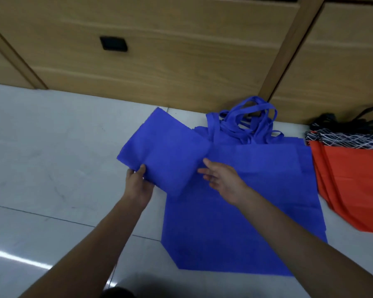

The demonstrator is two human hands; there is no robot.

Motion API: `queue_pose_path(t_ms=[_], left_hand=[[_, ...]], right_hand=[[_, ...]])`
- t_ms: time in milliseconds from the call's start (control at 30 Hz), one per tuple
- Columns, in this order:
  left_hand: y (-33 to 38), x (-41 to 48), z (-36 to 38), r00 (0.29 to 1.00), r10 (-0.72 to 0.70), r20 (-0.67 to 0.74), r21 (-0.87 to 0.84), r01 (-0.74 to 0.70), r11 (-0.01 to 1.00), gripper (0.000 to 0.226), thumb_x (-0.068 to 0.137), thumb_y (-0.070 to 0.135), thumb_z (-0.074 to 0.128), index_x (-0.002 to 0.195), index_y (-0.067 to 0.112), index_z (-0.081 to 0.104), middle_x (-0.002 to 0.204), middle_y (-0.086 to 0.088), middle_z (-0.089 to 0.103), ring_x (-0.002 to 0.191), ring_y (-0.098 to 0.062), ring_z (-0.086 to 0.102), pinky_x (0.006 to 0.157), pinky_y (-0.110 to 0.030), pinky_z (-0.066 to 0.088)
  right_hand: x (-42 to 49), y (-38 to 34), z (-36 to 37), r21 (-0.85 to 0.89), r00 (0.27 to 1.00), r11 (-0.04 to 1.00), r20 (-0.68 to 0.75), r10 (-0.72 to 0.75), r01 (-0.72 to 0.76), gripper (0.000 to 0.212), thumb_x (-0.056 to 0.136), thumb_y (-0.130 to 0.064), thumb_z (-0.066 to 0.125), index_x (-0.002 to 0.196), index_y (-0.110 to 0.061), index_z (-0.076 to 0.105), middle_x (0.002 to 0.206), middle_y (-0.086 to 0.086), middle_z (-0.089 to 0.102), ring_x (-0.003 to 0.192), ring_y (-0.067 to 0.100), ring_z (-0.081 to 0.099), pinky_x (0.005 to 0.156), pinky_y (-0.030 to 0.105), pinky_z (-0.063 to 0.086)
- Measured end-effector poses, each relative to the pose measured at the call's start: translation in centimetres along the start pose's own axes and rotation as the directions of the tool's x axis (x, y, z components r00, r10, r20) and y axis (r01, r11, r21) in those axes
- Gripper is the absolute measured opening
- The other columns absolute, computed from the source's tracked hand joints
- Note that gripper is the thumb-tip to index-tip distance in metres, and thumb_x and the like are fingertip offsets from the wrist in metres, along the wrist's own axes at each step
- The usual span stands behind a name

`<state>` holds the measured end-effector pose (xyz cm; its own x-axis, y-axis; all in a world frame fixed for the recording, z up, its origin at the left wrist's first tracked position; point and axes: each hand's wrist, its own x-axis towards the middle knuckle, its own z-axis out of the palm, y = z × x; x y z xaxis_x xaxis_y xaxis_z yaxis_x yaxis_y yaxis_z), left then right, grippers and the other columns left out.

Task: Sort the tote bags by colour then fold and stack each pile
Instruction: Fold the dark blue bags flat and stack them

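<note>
While the left hand [138,183] pinches a corner of one folded blue tote bag [164,151] at frame centre, the right hand [222,179] hovers beside it, fingers loose and empty, above the flat blue pile [235,222], whose count is unclear. At right, several layered orange bags [353,186] are cropped.

The left hand [138,183] pinches the folded blue bag [166,155]; the right hand [222,179], fingers loose, is over the blue pile [235,229]; orange bags [353,186] lie at three o'clock.

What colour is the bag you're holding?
Blue. The folded bag shows best in the head view.
</note>
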<state>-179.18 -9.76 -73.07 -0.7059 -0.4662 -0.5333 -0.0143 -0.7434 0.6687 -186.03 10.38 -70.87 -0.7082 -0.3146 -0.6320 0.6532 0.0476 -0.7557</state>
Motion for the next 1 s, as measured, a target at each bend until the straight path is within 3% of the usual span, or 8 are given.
queue_pose_path(t_ms=[133,300,367,467,600,733,867,1000], left_hand=[[1.2,-1.3,1.1,0.993,0.016,0.114,-0.014,-0.015,1.000,0.043,0.094,-0.001,0.042,0.135,0.011,0.046,0.130,-0.005,0.057,0.111,-0.025,0.059,0.072,-0.034,0.057],[4.9,-1.4,1.9,0.963,0.269,0.003,0.164,-0.266,0.950,0.019,0.092,0.001,0.050,0.102,0.017,0.051,0.105,0.003,0.063,0.101,-0.017,0.059,0.081,-0.032,0.053],[6.6,-0.3,2.0,0.886,0.459,0.065,0.400,-0.445,0.801,0.017,0.093,0.003,0.049,0.094,0.020,0.046,0.093,0.003,0.065,0.088,-0.015,0.059,0.078,-0.030,0.050],[6.9,2.4,1.3,0.718,0.601,0.351,0.705,-0.625,0.335,0.020,0.091,-0.002,0.048,0.092,0.018,0.045,0.086,0.005,0.060,0.076,-0.009,0.051,0.069,-0.017,0.042],[4.1,6.5,-1.6,0.725,0.344,0.597,0.788,-0.611,-0.080,0.033,0.089,-0.003,0.050,0.119,0.012,0.055,0.118,-0.001,0.061,0.107,-0.012,0.056,0.092,-0.021,0.044],[2.7,10.4,-4.7,0.689,0.109,0.716,0.643,-0.591,-0.486,0.057,0.072,-0.011,0.052,0.125,0.011,0.054,0.118,-0.009,0.064,0.102,-0.028,0.063,0.089,-0.031,0.044],[3.1,13.2,-4.9,0.838,0.024,0.545,0.687,-0.430,-0.586,0.078,0.086,-0.004,0.040,0.149,0.031,0.010,0.158,0.003,0.003,0.145,-0.027,0.004,0.113,-0.051,0.012],[3.5,16.0,-2.9,0.885,-0.036,0.465,0.727,-0.405,-0.555,0.074,0.092,0.000,0.028,0.146,0.042,-0.001,0.157,0.008,-0.012,0.144,-0.026,-0.013,0.114,-0.050,0.001]], right_hand=[[-0.1,0.7,4.9,0.118,0.999,0.993,0.033,-0.030,0.026,0.032,0.086,-0.030,0.067,0.115,-0.019,0.058,0.116,-0.006,0.065,0.100,0.013,0.062,0.079,0.030,0.051],[2.3,0.2,8.7,0.038,0.997,0.998,-0.061,-0.052,0.055,0.035,0.089,-0.026,0.063,0.120,-0.014,0.050,0.121,0.001,0.059,0.103,0.018,0.060,0.082,0.030,0.051],[3.8,-1.6,9.4,-0.006,0.996,0.997,-0.045,-0.073,0.073,0.040,0.091,-0.035,0.060,0.122,-0.014,0.046,0.119,0.004,0.057,0.099,0.018,0.060,0.087,0.031,0.048],[6.2,-4.6,9.5,0.109,0.993,0.991,0.081,-0.087,0.078,0.043,0.092,-0.047,0.053,0.118,-0.013,0.051,0.112,0.007,0.061,0.096,0.023,0.063,0.089,0.038,0.050],[10.0,-5.0,9.9,0.171,0.981,0.983,0.194,0.030,-0.064,0.054,0.084,-0.054,0.059,0.119,-0.012,0.056,0.112,0.009,0.065,0.100,0.025,0.064,0.089,0.044,0.053],[13.7,-2.0,11.5,-0.251,1.000,0.968,-0.023,0.020,-0.025,0.052,0.083,-0.011,0.068,0.123,-0.009,0.036,0.119,0.008,0.057,0.094,0.020,0.060,0.081,0.038,0.055],[16.4,-0.9,13.3,-0.422,0.953,0.878,-0.093,-0.288,0.225,0.057,0.087,0.003,0.058,0.133,-0.012,0.028,0.109,0.003,0.053,0.072,0.002,0.047,0.051,0.007,0.044],[17.8,-1.9,14.1,-0.742,0.818,0.592,-0.104,-0.566,0.316,0.080,0.088,0.001,0.057,0.149,-0.017,0.008,0.137,0.006,0.030,0.101,0.013,0.045,0.075,0.012,0.038]])
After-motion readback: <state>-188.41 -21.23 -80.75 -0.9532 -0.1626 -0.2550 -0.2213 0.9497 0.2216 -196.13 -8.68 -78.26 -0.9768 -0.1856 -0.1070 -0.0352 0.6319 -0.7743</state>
